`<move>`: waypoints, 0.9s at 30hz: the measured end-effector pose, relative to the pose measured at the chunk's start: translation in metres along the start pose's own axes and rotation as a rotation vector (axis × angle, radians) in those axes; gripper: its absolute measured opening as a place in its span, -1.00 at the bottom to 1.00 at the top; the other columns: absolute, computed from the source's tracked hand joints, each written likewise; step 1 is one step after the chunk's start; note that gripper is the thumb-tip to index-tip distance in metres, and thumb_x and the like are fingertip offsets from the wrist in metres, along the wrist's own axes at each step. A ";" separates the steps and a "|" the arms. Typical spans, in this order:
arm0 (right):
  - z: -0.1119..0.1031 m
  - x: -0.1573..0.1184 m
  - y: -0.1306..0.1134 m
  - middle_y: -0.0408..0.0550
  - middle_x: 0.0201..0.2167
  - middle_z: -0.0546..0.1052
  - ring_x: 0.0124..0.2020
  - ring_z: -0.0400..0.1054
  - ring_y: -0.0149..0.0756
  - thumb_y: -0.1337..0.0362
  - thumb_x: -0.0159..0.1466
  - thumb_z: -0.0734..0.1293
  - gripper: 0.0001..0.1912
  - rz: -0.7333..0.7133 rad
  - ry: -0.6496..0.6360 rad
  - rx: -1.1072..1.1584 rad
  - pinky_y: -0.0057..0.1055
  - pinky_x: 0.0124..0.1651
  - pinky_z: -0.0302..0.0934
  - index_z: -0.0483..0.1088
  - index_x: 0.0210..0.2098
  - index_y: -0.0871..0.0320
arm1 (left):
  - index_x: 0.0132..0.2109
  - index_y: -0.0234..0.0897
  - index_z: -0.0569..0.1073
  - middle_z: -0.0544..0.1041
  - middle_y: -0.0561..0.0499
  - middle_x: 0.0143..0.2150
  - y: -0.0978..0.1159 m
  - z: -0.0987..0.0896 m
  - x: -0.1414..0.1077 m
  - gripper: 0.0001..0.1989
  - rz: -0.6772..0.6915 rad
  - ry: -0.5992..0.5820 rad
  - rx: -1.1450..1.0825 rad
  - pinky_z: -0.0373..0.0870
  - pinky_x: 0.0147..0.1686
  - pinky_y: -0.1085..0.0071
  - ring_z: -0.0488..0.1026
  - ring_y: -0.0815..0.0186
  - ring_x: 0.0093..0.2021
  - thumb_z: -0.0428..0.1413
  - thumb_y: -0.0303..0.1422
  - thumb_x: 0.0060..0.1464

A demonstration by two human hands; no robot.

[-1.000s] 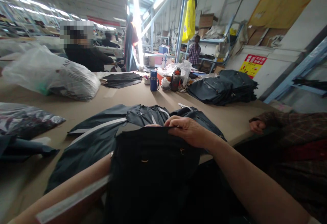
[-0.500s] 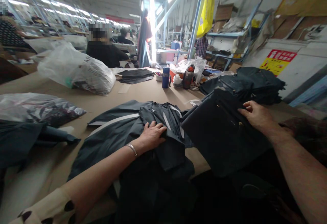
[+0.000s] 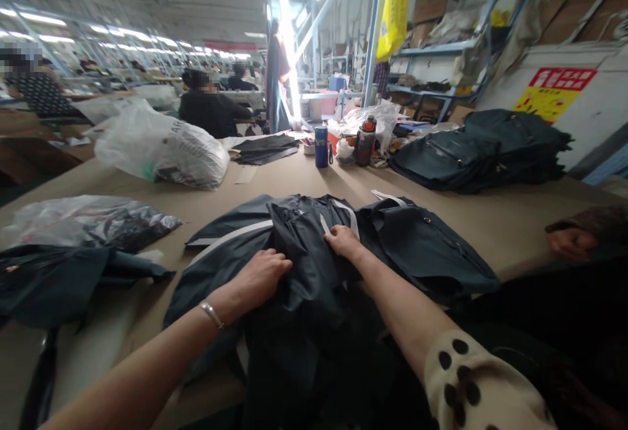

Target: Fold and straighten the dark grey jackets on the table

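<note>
A dark blue-grey garment (image 3: 307,286) with pale strips lies spread and bunched on the table in front of me. My left hand (image 3: 262,276), with a silver bracelet at the wrist, is closed on a fold left of its middle. With thumb and fingers pinched, my right hand (image 3: 342,241) grips the cloth beside a pale strip. To the right lies a dark panel (image 3: 422,240) with zips, flat on the table; whether it joins the garment I cannot tell. The cloth hides most of my fingertips.
Another person's hand (image 3: 572,243) rests at the table's right edge. A pile of dark zipped pieces (image 3: 481,148) sits behind. Clear plastic bags (image 3: 161,145) and dark cloth (image 3: 63,279) lie left. A blue bottle (image 3: 321,146) and a dark flask (image 3: 366,142) stand at the back.
My right hand has let go of the zipped panel and moved left onto the garment. The panel now lies flat. My left hand has gone from lying flat to closed on the cloth.
</note>
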State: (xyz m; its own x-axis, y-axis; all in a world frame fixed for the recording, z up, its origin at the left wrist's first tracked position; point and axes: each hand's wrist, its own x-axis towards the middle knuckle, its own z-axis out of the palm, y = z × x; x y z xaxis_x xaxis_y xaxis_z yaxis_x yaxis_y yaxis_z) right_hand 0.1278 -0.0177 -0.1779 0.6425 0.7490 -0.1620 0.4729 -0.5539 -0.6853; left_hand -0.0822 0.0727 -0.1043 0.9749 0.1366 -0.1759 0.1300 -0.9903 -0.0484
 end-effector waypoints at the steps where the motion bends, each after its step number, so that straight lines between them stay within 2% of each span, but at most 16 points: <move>1: 0.003 0.003 0.000 0.10 -0.16 0.50 -0.06 0.36 -0.13 0.16 0.17 0.36 -0.69 0.018 -0.006 0.014 -0.36 -0.02 0.22 0.47 -0.17 0.23 | -0.42 -0.29 0.34 0.41 -0.04 -0.37 -0.005 -0.003 -0.010 -0.82 -0.001 -0.013 -0.013 0.19 -0.29 0.31 0.29 0.22 -0.30 -0.08 -0.57 0.04; 3: 0.003 0.005 0.002 0.08 -0.21 0.51 -0.12 0.38 -0.14 0.16 0.13 0.39 -0.69 0.038 -0.016 0.052 -0.35 -0.06 0.24 0.47 -0.20 0.24 | -0.43 -0.29 0.32 0.40 -0.04 -0.38 -0.013 -0.007 -0.028 -0.84 -0.015 -0.029 -0.043 0.18 -0.29 0.33 0.28 0.23 -0.29 -0.07 -0.57 0.04; 6: 0.000 0.000 0.007 0.01 -0.33 0.51 -0.30 0.40 -0.29 0.19 0.18 0.36 -0.72 0.055 -0.024 0.123 -0.45 -0.23 0.28 0.45 -0.20 0.25 | -0.43 -0.29 0.32 0.38 -0.04 -0.37 -0.021 -0.009 -0.046 -0.83 -0.058 -0.053 -0.075 0.17 -0.30 0.35 0.28 0.25 -0.30 -0.08 -0.56 0.06; 9: -0.001 -0.008 0.011 -0.06 -0.48 0.47 -0.52 0.33 -0.41 0.26 0.24 0.28 -0.78 0.064 -0.043 0.165 -0.51 -0.44 0.24 0.43 -0.21 0.28 | -0.43 -0.27 0.34 0.37 -0.03 -0.37 -0.027 -0.014 -0.053 -0.84 -0.093 -0.077 -0.069 0.17 -0.33 0.34 0.28 0.26 -0.35 -0.07 -0.53 0.06; 11: -0.002 -0.014 0.010 -0.08 -0.52 0.44 -0.56 0.30 -0.42 0.29 0.25 0.25 -0.80 0.049 -0.041 0.167 -0.51 -0.48 0.23 0.43 -0.23 0.29 | -0.42 -0.27 0.35 0.36 -0.02 -0.38 -0.029 -0.023 -0.054 -0.83 -0.115 -0.083 -0.035 0.16 -0.35 0.34 0.29 0.26 -0.36 -0.07 -0.53 0.05; 13: -0.005 -0.019 0.007 -0.05 -0.46 0.45 -0.48 0.34 -0.38 0.31 0.27 0.22 -0.80 0.014 -0.002 0.148 -0.48 -0.39 0.27 0.41 -0.22 0.30 | -0.34 -0.25 0.40 0.38 -0.02 -0.34 -0.028 -0.038 -0.053 -0.78 -0.138 -0.047 -0.008 0.19 -0.33 0.33 0.31 0.25 -0.33 -0.10 -0.57 0.06; 15: -0.009 -0.026 0.000 0.04 -0.27 0.46 -0.26 0.36 -0.31 0.32 0.26 0.21 -0.74 -0.035 0.085 0.109 -0.41 -0.17 0.27 0.34 -0.08 0.30 | -0.22 -0.25 0.42 0.40 -0.03 -0.27 -0.020 -0.055 -0.049 -0.70 -0.128 0.045 0.001 0.24 -0.22 0.31 0.33 0.25 -0.25 -0.13 -0.62 0.06; 18: -0.009 -0.042 -0.012 0.12 0.04 0.29 0.05 0.18 -0.23 0.32 0.27 0.21 -0.56 -0.169 0.183 0.008 -0.33 0.12 0.09 0.15 0.13 0.24 | -0.09 -0.27 0.40 0.42 -0.04 -0.12 0.006 -0.067 -0.036 -0.71 0.020 0.200 -0.041 0.23 -0.01 0.30 0.30 0.26 -0.10 -0.10 -0.58 0.12; 20: -0.003 -0.055 -0.020 0.06 0.04 0.28 0.09 0.12 -0.21 0.28 0.26 0.22 -0.60 -0.293 0.132 -0.076 -0.30 0.16 0.03 0.20 0.10 0.15 | -0.03 -0.21 0.38 0.40 -0.01 -0.02 0.026 -0.060 -0.024 -0.77 0.150 0.232 -0.102 0.15 0.12 0.25 0.25 0.24 0.02 -0.02 -0.45 0.17; 22: 0.008 -0.067 -0.027 0.05 -0.05 0.34 0.05 0.14 -0.14 0.26 0.22 0.27 -0.70 -0.375 0.037 -0.151 -0.24 0.13 0.06 0.33 -0.05 0.13 | -0.05 -0.16 0.39 0.40 0.01 0.00 0.041 -0.044 -0.012 -0.79 0.193 0.186 -0.153 0.05 0.19 0.11 0.20 0.18 0.09 0.07 -0.32 0.15; 25: 0.025 -0.080 -0.033 0.14 -0.07 0.36 0.02 0.17 -0.03 0.28 0.17 0.30 -0.73 -0.391 -0.033 -0.195 -0.14 0.05 0.10 0.39 -0.13 0.19 | -0.13 -0.20 0.39 0.44 -0.01 -0.10 0.047 -0.017 -0.002 -0.76 0.120 0.060 -0.196 -0.04 0.19 -0.07 0.26 0.14 0.03 0.16 -0.26 0.06; 27: 0.032 -0.085 -0.036 0.13 -0.12 0.40 -0.05 0.25 -0.09 0.28 0.20 0.25 -0.75 -0.400 -0.076 -0.172 -0.22 -0.01 0.16 0.41 -0.15 0.21 | -0.10 -0.23 0.37 0.44 -0.04 -0.13 0.038 -0.006 -0.003 -0.74 0.065 0.036 -0.174 0.03 0.15 -0.04 0.32 0.16 -0.04 0.16 -0.29 0.06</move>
State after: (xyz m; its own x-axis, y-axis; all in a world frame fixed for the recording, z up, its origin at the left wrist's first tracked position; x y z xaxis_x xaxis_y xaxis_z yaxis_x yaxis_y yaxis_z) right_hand 0.0366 -0.0495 -0.1624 0.3457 0.9377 0.0360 0.7731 -0.2629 -0.5772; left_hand -0.0791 0.0341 -0.1001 0.9877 0.0740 -0.1380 0.0925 -0.9867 0.1333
